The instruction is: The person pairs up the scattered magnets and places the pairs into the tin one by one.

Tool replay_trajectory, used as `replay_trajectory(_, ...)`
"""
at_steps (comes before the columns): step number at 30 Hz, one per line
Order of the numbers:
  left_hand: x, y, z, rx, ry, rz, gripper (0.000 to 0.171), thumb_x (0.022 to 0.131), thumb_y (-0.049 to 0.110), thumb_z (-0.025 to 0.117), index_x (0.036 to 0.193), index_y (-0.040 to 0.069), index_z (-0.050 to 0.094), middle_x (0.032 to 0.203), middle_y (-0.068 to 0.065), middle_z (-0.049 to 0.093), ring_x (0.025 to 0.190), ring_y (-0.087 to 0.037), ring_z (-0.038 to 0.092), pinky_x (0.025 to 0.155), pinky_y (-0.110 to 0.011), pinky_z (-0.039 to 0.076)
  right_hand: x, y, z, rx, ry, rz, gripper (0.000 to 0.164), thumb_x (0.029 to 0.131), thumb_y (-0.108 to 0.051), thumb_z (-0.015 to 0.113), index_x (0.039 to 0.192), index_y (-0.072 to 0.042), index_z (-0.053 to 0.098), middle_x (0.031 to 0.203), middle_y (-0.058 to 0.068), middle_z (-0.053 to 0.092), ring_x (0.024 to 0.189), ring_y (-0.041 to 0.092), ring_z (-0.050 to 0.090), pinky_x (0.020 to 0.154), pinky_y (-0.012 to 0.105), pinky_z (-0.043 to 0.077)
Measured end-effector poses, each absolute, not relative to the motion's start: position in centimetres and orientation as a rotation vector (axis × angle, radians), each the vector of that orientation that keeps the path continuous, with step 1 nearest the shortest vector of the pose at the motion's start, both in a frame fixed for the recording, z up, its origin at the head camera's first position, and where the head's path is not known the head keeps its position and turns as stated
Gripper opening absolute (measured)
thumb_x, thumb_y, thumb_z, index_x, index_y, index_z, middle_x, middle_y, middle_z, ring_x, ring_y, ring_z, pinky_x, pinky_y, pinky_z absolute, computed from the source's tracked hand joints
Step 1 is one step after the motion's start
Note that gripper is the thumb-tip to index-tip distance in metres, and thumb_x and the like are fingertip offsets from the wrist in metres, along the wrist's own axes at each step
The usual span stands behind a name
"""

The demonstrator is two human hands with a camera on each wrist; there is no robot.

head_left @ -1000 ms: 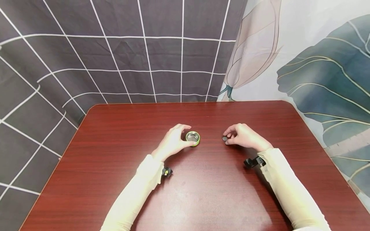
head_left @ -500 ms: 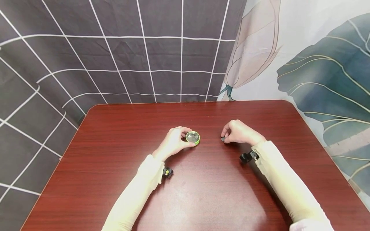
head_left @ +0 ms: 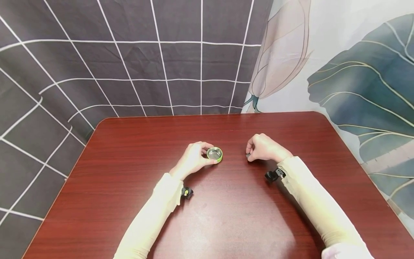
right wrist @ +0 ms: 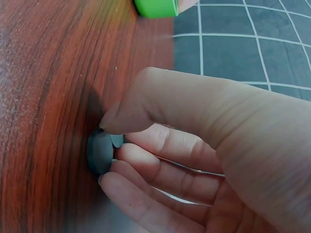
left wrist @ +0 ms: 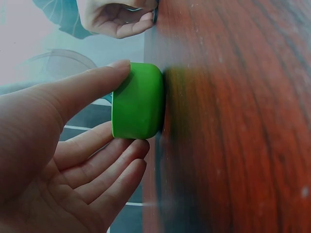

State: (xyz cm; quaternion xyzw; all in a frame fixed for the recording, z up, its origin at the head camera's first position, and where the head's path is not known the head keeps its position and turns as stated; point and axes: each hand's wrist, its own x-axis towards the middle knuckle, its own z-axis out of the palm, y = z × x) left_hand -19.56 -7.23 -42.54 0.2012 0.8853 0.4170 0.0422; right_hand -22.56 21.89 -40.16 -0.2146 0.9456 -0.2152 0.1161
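Observation:
A small round tin [head_left: 215, 154], bright green outside with a bare metal inside, stands open side up on the table. My left hand [head_left: 192, 159] holds it by the side, thumb on the near wall and fingers along the far one. To its right, my right hand [head_left: 266, 148] pinches a dark grey round disc [right wrist: 100, 153] at the tabletop. A smaller grey round piece [right wrist: 117, 140] shows just behind that disc, between thumb and fingers. In the left wrist view the tin's green wall [left wrist: 138, 102] faces the camera, its base at the wood.
The table [head_left: 155, 133] is reddish-brown wood with a rounded far edge. Behind it hangs a dark curtain [head_left: 139, 61] with white grid lines, and a leaf-patterned curtain [head_left: 365, 82] covers the right. A small black camera sits on each wrist.
My right hand has moved slightly left and turned over the disc, its fingers drawing in and covering more of it. My left fingers have come in against the tin, which stays about where it was.

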Motion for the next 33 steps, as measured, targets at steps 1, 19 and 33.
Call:
replay_trajectory(1,-19.53,-7.24,-42.52,0.614,2.708,1.278,0.050,0.075,0.019,0.092,0.119,0.006,0.073,0.105,-0.005,0.070,0.089,-0.015,0.069,0.080,-0.029,0.054,-22.53,21.85,-40.17,-0.628,2.774,-0.628,0.014,0.066,-0.011,0.084,0.073,-0.013,0.072,0.062,-0.007,0.060,0.064,0.014,0.056,0.065,0.032,0.048)
replay_trajectory(19,-19.51,-7.19,-42.46,0.605,2.702,1.292,0.049,0.074,0.019,0.091,0.118,0.006,0.073,0.106,-0.006,0.071,0.088,-0.015,0.069,0.080,-0.029,0.055,-22.32,21.97,-40.31,-0.623,2.786,-0.682,0.015,0.066,-0.009,0.083,0.073,-0.012,0.071,0.063,-0.006,0.060,0.065,0.014,0.055,0.066,0.032,0.047)
replay_trajectory(33,-19.45,-7.25,-42.45,0.607,2.694,1.295,0.047,0.075,0.018,0.091,0.117,0.006,0.073,0.104,-0.005,0.073,0.089,-0.017,0.070,0.082,-0.031,0.055,-22.33,22.24,-40.08,-0.631,2.816,-0.723,0.016,0.067,-0.013,0.086,0.076,-0.014,0.072,0.066,-0.008,0.062,0.068,0.013,0.059,0.069,0.033,0.049)
